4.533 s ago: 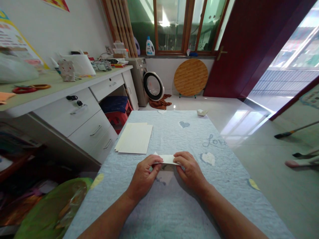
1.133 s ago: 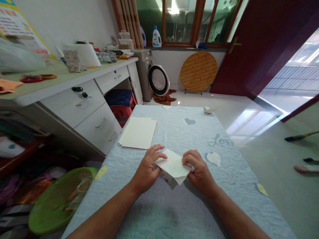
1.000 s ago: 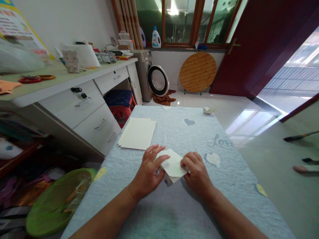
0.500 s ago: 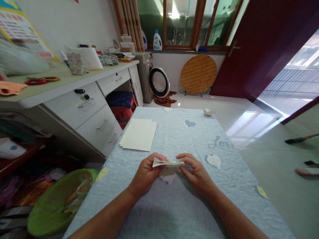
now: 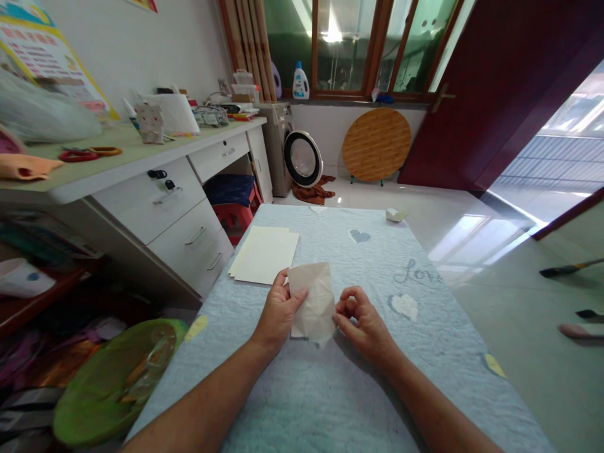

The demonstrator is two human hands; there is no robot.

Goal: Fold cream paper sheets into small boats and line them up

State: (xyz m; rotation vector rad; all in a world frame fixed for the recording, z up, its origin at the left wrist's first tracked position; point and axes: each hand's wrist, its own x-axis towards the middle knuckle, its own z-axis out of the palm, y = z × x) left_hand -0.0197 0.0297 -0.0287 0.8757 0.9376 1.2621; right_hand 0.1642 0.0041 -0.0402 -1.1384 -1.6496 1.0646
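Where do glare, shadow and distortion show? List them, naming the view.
Head view: glare on the window and the glossy floor; head view: the held paper looks duller than the stacked sheets, and a soft shadow lies beside the right forearm; head view: wide-angle stretching toward the edges.

Sheets: are lying near the table's far left corner.
Folded piece: is sitting at its far right corner.
Paper: is being held between left hand and right hand, before the sheets.
Desk: is standing beyond the table's left edge, carrying scissors.
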